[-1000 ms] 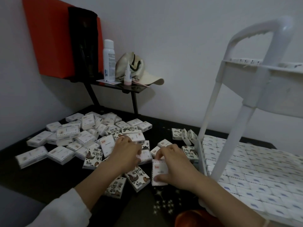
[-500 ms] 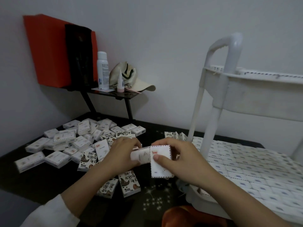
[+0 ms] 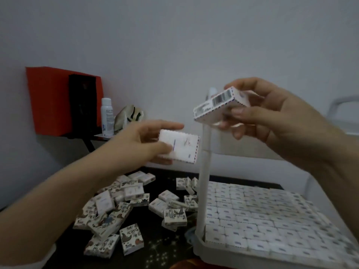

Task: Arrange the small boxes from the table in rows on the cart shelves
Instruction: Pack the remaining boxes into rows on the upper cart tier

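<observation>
White card with a striped airmail-style border: this describes both small boxes in my hands. My left hand (image 3: 136, 142) pinches one box (image 3: 181, 147) by its left end, thumb on the printed face, fingers behind. My right hand (image 3: 275, 121) clamps the second box (image 3: 219, 106) between thumb and fingers, barcode side up and tilted, just beside the top of the cart post (image 3: 205, 171). Both boxes are raised well above the dark table (image 3: 171, 247).

The lower cart shelf (image 3: 197, 248) is packed with rows of boxes (image 3: 272, 220); no gap is visible. The loose pile (image 3: 120, 206) lies on the table, left of the cart.

Risks noted:
- The right box is close to the post; a careless swing would knock it and could break my grip.
- The left box is held by one end only and could swivel or drop onto the pile.
- The two boxes show different faces; set down as they are, the row would not match.
- The upper shelf is blurred at the right edge, possibly the destination; I cannot confirm free space there.
</observation>
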Demonstrator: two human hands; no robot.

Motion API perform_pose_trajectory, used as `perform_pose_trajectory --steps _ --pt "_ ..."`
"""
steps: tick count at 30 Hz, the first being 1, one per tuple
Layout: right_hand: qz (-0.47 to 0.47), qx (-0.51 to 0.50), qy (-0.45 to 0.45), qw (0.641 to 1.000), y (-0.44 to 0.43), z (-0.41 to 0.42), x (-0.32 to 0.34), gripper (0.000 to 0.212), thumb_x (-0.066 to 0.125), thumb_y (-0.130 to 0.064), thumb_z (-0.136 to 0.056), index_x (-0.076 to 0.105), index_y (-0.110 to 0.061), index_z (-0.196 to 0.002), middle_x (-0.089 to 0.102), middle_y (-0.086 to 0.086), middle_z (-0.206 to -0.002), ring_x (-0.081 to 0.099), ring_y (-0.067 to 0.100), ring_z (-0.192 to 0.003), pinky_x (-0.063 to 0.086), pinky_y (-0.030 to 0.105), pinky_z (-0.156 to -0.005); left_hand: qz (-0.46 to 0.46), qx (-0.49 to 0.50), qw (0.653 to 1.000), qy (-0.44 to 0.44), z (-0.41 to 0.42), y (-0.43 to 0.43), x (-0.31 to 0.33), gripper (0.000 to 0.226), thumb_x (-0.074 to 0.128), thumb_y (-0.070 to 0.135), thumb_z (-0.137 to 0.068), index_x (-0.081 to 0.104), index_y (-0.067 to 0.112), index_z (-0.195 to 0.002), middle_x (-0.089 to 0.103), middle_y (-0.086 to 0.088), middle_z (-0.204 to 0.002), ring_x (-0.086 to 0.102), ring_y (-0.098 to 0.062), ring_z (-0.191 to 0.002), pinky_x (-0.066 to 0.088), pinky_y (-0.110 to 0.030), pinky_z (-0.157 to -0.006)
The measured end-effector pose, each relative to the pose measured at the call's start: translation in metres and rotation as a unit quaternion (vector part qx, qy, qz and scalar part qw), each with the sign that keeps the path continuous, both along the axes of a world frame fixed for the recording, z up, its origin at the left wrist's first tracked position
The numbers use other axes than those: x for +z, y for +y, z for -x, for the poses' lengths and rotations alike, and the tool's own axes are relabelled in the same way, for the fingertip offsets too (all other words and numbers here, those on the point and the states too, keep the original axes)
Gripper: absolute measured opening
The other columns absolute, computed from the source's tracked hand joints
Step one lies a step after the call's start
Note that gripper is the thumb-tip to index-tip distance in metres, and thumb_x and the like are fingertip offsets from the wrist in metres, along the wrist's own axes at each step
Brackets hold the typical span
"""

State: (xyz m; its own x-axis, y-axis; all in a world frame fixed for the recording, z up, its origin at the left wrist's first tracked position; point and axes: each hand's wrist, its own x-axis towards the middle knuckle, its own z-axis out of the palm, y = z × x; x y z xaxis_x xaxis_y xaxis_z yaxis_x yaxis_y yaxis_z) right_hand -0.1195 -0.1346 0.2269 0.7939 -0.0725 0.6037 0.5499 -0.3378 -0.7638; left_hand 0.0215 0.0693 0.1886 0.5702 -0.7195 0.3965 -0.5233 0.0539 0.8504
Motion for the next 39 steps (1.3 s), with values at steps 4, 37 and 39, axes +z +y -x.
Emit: perform_pose_trajectory --steps 4,37,39 --pt "-0.007 -0.078 0.000 0.997 -0.035 0.019 0.043 0.032 0.065 -0.029 -0.073 0.066 -0.011 -0.100 0.071 0.007 -0.099 0.069 0.020 -0.084 0.054 0.024 -0.063 0.039 0.058 0.990 -0.120 0.014 -0.039 0.055 0.044 0.055 0.001 -0.091 0.064 0.030 -0.123 0.069 0.000 -0.107 0.071 -0.008 -0.086 0.059 -0.024 -0.069" --pt "0.348 -0.395 0.176 0.832 -0.195 -0.073 0.088 0.028 0.072 -0.011 -0.084 0.072 -0.028 -0.106 0.069 -0.007 -0.103 0.065 0.008 -0.069 0.053 0.022 -0.066 -0.398 -0.014 0.792 -0.463 -0.027 -0.281 0.126 0.024 0.058 0.019 -0.090 0.069 0.034 -0.105 0.056 0.021 -0.086 0.052 -0.001 -0.082 0.038 -0.019 -0.077" --pt "0.345 -0.376 0.198 0.837 -0.193 -0.079 0.083 0.027 0.072 -0.010 -0.084 0.072 -0.028 -0.105 0.068 -0.008 -0.101 0.066 0.006 -0.065 0.050 0.016 -0.059 -0.425 -0.009 0.767 -0.481 -0.023 -0.275 0.129 0.038 0.050 0.014 -0.091 0.068 0.037 -0.115 0.053 0.021 -0.098 0.050 -0.005 -0.099 0.036 -0.020 -0.089"
